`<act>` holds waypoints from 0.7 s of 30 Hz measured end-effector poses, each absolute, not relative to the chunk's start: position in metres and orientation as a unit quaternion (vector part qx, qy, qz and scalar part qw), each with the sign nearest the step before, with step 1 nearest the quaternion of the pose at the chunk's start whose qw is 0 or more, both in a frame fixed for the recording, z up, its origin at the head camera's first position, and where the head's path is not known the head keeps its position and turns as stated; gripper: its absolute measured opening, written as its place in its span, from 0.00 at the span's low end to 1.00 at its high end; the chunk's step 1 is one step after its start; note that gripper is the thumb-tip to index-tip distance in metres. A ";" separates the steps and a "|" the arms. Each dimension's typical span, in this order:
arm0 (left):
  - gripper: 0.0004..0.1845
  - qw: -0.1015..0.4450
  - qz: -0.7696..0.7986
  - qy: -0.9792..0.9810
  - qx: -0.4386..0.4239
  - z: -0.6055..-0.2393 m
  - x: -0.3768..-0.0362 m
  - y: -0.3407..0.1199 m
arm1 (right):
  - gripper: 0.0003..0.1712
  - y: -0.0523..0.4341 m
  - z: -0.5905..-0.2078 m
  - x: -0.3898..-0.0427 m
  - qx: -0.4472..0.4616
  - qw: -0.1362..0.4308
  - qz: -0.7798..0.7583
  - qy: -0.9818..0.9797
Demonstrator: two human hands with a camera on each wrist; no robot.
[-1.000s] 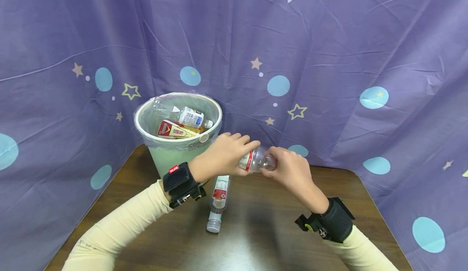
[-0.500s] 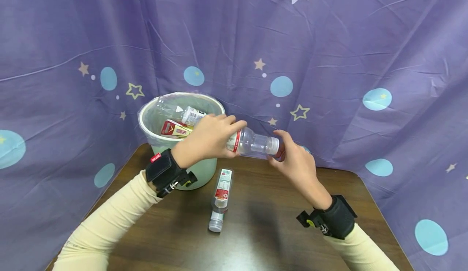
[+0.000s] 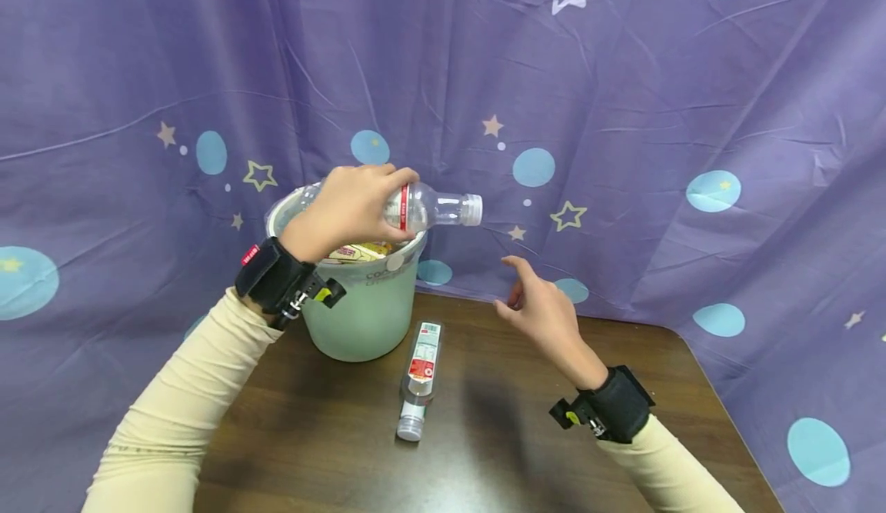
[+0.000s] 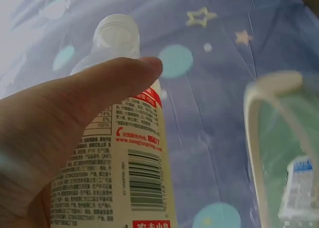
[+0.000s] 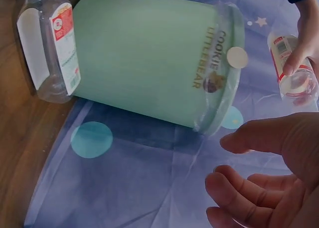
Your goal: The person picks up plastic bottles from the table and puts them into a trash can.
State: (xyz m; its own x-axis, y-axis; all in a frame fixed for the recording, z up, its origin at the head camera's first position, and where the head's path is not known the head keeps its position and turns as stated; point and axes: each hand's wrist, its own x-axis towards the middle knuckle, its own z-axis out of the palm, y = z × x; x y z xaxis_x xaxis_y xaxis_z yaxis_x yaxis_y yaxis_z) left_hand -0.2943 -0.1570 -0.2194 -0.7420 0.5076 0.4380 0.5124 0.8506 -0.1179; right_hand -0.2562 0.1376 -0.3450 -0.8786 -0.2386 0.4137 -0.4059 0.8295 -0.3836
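My left hand (image 3: 356,207) grips a clear plastic bottle (image 3: 446,209) by its labelled body, holding it sideways over the rim of the green trash bin (image 3: 360,317). The bottle's white cap points right. In the left wrist view, the thumb lies across the bottle's printed label (image 4: 137,178), which shows a barcode. My right hand (image 3: 543,305) hovers apart over the right side of the table, holding nothing, thumb and fingers parted and loosely bent. A second clear bottle (image 3: 419,374), with a white and red label, lies on the table beside the bin.
The bin has a clear liner and holds packaging, including a yellow packet (image 3: 360,251) and a white-labelled bottle (image 4: 299,188). A brown wooden table (image 3: 332,444) lies beneath. Behind it hangs a purple curtain (image 3: 623,113) with stars and blue spots.
My right hand has let go of the bottle's cap end and drawn slightly down. My left hand has carried the bottle up and left, over the bin.
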 end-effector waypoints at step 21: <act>0.41 0.090 0.018 -0.979 -0.182 -0.221 -0.332 -0.220 | 0.33 0.114 -0.376 -0.276 0.221 0.126 0.188 -0.949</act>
